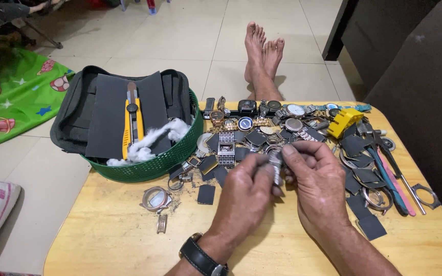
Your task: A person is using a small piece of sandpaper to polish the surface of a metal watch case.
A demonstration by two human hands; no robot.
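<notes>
Watch band (276,166), a small silver metal piece, sits pinched between our two hands, just above the middle of the yellow bench (108,240). From the head view, our left hand (244,197) grips it from the left with thumb and fingers closed on it, and we wear a black wristwatch (200,255) on that wrist. Our right hand (315,179) is closed on the same piece from the right side, fingers curled on top. Behind our hands lies a big heap of watches (262,125), with dark foam squares (205,194) scattered around. A green basket (149,166) stands at the left edge, holding a black pouch (108,112), a yellow knife (131,122) and white fluff (154,138). A loose watch case (155,198) rests near the basket. Thin tools (392,179) lie on the right. We think the tiny piece could slip from our fingers if we squeeze unevenly, and it could get lost in the heap.
</notes>
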